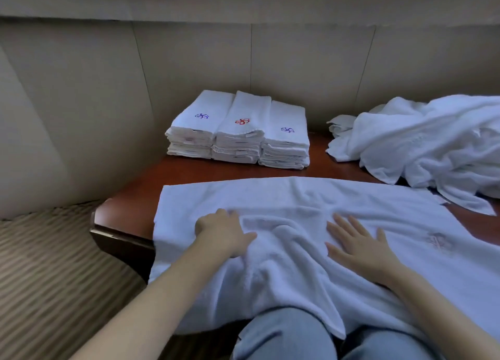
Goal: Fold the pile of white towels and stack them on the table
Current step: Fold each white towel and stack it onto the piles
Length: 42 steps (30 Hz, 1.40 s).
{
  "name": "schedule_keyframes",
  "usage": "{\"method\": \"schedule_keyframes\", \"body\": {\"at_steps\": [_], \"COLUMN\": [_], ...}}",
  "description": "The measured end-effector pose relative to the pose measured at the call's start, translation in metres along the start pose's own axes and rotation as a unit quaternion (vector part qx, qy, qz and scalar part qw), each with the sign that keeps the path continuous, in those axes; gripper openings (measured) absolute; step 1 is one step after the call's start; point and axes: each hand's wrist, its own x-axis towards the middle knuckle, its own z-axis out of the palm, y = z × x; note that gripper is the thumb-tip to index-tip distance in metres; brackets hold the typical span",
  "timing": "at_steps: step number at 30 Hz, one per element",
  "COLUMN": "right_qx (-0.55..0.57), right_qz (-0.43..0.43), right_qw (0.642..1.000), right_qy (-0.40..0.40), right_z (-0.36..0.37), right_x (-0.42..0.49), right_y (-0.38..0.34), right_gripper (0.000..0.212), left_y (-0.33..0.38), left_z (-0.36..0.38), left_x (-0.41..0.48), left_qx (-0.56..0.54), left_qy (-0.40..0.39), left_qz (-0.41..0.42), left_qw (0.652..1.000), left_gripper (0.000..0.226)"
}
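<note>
A white towel [284, 197] lies spread across the front of the dark red wooden table [135, 197], its near edge hanging over my knees. My left hand [221, 232] rests on the towel's left half, fingers slightly bent. My right hand [357, 243] lies flat on the towel to the right, fingers straight and spread. Wrinkles run between the two hands. Three stacks of folded white towels [238, 132] with blue and red embroidered marks stand side by side at the back. A loose pile of white towels [422, 143] sits at the back right.
A beige padded wall [189, 62] closes the table's far and left sides. Striped carpet [48, 278] shows below the table's left edge. My jeans-clad knees [284, 338] sit under the towel's front edge. A strip of bare table lies between the spread towel and the stacks.
</note>
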Motion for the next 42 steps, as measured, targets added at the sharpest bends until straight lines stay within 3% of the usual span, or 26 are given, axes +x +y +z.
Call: {"method": "schedule_keyframes", "body": {"at_steps": [4, 9, 14, 19, 22, 25, 29, 32, 34, 39, 42], "right_qx": [0.024, 0.039, 0.052, 0.049, 0.046, 0.051, -0.012, 0.091, 0.09, 0.005, -0.008], "right_qz": [0.009, 0.047, 0.053, 0.041, 0.039, 0.035, 0.028, 0.071, 0.104, 0.113, 0.119], "right_qw": [1.0, 0.997, 0.996, 0.997, 0.996, 0.994, 0.993, 0.982, 0.977, 0.992, 0.992], "right_qy": [0.015, 0.04, 0.042, 0.047, 0.065, 0.091, 0.118, 0.148, 0.166, 0.046, 0.028], "right_z": [-0.005, -0.012, -0.016, -0.02, -0.019, -0.011, -0.026, -0.058, -0.072, -0.079, -0.083], "right_x": [0.025, 0.061, 0.084, 0.089, 0.072, 0.042, 0.031, 0.065, 0.096, 0.155, 0.17], "right_y": [0.0, 0.002, 0.003, 0.003, -0.005, -0.015, -0.011, 0.016, 0.04, 0.075, 0.076], "right_gripper": [0.065, 0.061, 0.061, 0.061, 0.059, 0.055, 0.037, 0.016, 0.024, 0.041, 0.014], "left_y": [-0.009, -0.037, -0.054, -0.029, 0.006, 0.02, 0.004, -0.009, -0.02, -0.049, -0.059], "left_z": [0.016, 0.014, 0.009, -0.025, -0.028, -0.028, -0.038, -0.036, -0.036, -0.038, -0.05], "left_x": [0.03, 0.079, 0.112, 0.133, 0.127, 0.12, 0.134, 0.153, 0.173, 0.213, 0.218], "left_qx": [-0.126, -0.138, -0.147, -0.235, -0.086, 0.018, -0.05, -0.097, -0.112, -0.134, -0.14], "left_qy": [-0.006, 0.021, -0.001, 0.028, 0.083, 0.082, 0.096, 0.145, 0.154, 0.082, 0.016], "left_qz": [-0.013, 0.009, 0.014, -0.03, -0.098, -0.081, -0.057, -0.016, 0.007, 0.057, 0.045], "left_qw": [0.992, 0.99, 0.989, 0.971, 0.988, 0.993, 0.993, 0.985, 0.982, 0.986, 0.989], "left_gripper": [0.084, 0.072, 0.092, 0.064, 0.034, 0.026, 0.03, 0.03, 0.037, 0.048, 0.017]}}
